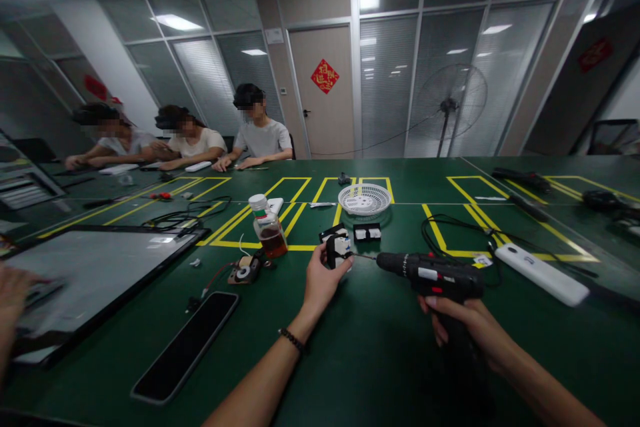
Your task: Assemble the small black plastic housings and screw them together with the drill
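Note:
My left hand [324, 280], with a dark beaded bracelet at the wrist, grips a small black-and-white part [338, 248] whose kind I cannot make out. In my right hand [467, 320] is a black cordless drill [437, 275], held by its handle and pointing left. Its long thin bit reaches the part, though I cannot tell whether the tip sits in a screw. Just behind lies another black piece with white inside [367, 233]. A white plastic basket [364, 213] stands beyond it.
To the left are a bottle of brown liquid [273, 237], a small motor-like part [246, 271] and a phone [187, 347]. A white power strip [543, 273] with black cables lies right. Another person's hand [13, 287] works over a white board [100, 273]. Several people sit across the table.

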Tool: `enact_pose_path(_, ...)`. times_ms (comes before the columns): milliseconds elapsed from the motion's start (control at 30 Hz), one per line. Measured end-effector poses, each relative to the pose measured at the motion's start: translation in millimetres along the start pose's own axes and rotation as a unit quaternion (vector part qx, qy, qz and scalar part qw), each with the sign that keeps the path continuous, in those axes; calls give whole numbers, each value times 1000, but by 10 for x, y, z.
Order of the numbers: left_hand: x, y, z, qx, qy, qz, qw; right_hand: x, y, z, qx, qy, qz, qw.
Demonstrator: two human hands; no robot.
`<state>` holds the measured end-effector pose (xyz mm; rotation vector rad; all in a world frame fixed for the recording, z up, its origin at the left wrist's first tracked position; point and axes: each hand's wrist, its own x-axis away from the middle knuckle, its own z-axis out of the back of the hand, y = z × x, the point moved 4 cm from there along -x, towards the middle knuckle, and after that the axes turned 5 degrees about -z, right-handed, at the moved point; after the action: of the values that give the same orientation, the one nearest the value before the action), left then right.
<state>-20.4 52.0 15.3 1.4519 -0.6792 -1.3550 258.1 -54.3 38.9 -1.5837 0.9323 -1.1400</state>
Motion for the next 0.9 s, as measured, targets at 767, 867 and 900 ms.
enact_pose_path(767, -24, -64, 29, 31, 6, 33, 999, 7, -9, 4, 6, 14, -2, 1000)
enact_pose_path(867, -52, -103, 55, 41, 18, 45, 998, 5, 0, 22, 5, 18, 3, 1000)
enact_pose_path(900, -57, -107, 60, 44, 20, 48, 998, 7, 1, 24, 4, 17, 4, 1000)
